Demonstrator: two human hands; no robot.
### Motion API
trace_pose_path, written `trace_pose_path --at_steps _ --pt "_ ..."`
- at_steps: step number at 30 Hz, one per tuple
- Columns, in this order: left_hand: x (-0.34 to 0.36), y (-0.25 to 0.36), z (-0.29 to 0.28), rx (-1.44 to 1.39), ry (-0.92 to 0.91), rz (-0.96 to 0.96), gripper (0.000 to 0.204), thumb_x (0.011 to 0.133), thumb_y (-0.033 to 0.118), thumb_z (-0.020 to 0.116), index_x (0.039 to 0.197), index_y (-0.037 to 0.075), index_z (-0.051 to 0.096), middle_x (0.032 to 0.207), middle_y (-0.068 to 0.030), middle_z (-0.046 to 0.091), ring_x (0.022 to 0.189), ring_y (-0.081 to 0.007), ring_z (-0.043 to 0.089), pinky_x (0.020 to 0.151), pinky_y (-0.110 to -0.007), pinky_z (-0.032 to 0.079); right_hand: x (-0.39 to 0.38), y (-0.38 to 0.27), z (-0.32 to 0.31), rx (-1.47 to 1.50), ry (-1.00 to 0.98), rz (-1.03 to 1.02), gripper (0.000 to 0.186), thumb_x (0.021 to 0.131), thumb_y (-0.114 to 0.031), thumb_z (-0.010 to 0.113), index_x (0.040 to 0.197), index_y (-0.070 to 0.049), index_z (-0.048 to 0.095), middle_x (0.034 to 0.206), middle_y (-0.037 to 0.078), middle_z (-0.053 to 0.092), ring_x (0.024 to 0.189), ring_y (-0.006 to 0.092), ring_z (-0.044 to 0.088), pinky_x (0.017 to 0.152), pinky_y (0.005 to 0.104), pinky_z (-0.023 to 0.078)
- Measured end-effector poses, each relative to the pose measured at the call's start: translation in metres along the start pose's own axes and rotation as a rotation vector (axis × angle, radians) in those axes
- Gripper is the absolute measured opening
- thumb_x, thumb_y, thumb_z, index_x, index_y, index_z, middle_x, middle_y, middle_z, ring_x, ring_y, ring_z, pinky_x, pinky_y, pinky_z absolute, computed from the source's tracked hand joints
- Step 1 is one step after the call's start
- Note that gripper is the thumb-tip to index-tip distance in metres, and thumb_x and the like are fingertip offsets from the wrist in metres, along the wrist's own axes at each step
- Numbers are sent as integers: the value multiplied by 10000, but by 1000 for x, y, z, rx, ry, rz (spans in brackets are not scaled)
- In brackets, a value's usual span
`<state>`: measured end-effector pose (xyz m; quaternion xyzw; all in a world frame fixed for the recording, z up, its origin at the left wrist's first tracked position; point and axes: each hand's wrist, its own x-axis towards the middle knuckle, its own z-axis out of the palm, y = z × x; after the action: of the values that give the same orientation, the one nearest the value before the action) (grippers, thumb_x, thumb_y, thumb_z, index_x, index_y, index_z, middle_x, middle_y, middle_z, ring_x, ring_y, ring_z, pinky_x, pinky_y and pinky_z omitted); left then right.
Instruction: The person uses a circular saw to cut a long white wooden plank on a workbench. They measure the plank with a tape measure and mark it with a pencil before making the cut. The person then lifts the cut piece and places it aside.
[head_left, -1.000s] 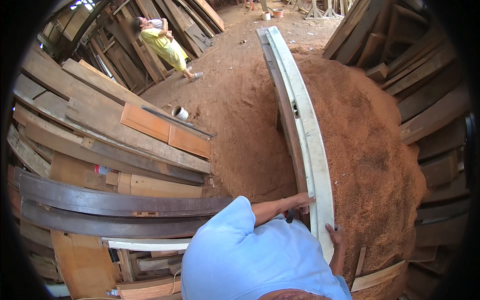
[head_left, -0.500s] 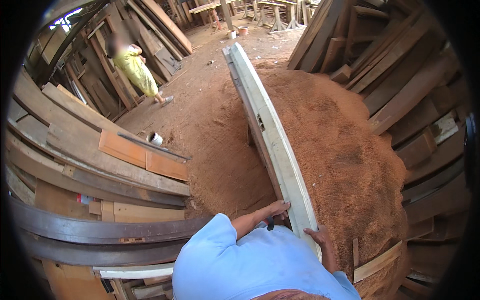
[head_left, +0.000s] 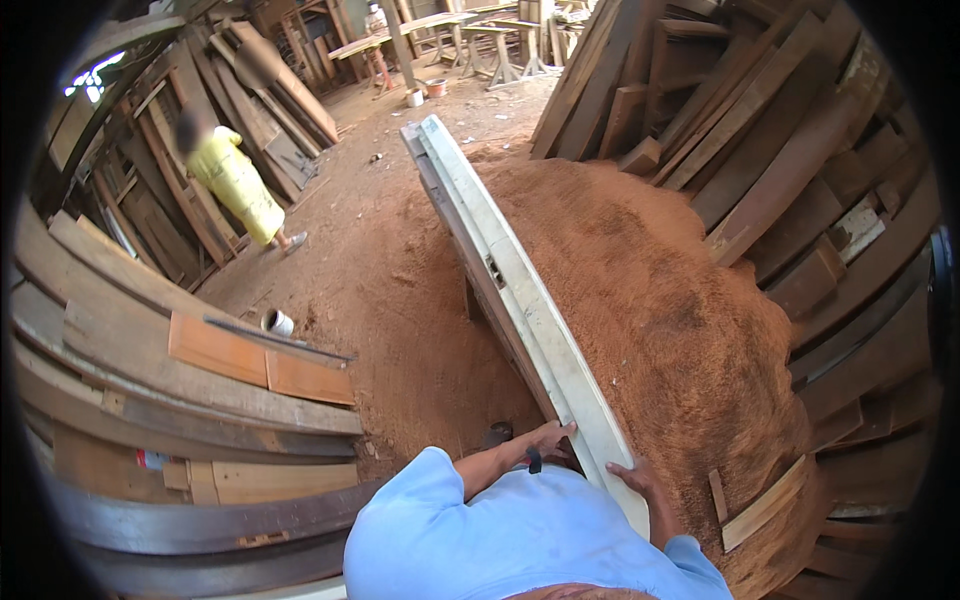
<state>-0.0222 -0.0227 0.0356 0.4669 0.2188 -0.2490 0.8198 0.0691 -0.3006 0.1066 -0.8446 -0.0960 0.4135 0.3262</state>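
A long, pale white plank [head_left: 520, 300] with a small dark cut-out in its face runs away from me at a slant, alongside a brown timber piece [head_left: 458, 232] under its left side. My left hand [head_left: 555, 437] grips the plank's left edge near my body, with a black item beside the wrist. My right hand [head_left: 632, 478] holds its right edge a little nearer, thumb on the white face. The plank's near end is hidden behind my light blue shirt.
A sawdust mound [head_left: 670, 330] lies right of the plank, before leaning boards [head_left: 750, 140]. Stacked boards [head_left: 170, 400] line the left, beside a white bucket [head_left: 277, 322]. A person in yellow [head_left: 240, 185] stands at back left. Trestles [head_left: 505, 60] and small buckets [head_left: 435, 88] sit at the far end.
The plank's far end has swung left in view as the whole scene shifted. My hands keep their grip. The person in yellow has turned and moved along the left-hand boards.
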Motion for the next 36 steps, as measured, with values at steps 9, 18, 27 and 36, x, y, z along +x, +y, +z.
trace_pose_path --at_steps 9,18,27,36 --pt "-31 40 -106 -499 156 101 967 762 869 597 1354 105 564 1235 -106 640 1148 -298 577 955 -504 478 -54 -38 47 233 -181 208 615 836 -409 808 1281 -5 681 1143 162 741 1000 261 712 912 385 540" --pt "0 189 -214 -505 383 474 877 919 766 480 1471 85 478 1412 -126 577 1298 -319 539 1115 -483 429 -54 -19 112 331 -156 279 624 784 -405 849 1261 -29 704 1121 119 749 990 235 704 894 367 537" --pt "15 177 -228 -654 257 470 829 1014 716 212 1570 118 357 1542 -113 477 1390 -339 472 1180 -487 372 -66 -52 137 72 -65 372 799 635 -528 905 1226 -24 715 1169 198 732 1083 300 708 958 397 522" --pt "11 130 -229 -686 157 438 870 986 759 288 1560 111 370 1512 -116 503 1357 -334 502 1159 -479 395 -90 -31 160 75 -110 441 711 655 -467 917 1197 -46 734 1100 162 753 1013 284 719 910 418 535"
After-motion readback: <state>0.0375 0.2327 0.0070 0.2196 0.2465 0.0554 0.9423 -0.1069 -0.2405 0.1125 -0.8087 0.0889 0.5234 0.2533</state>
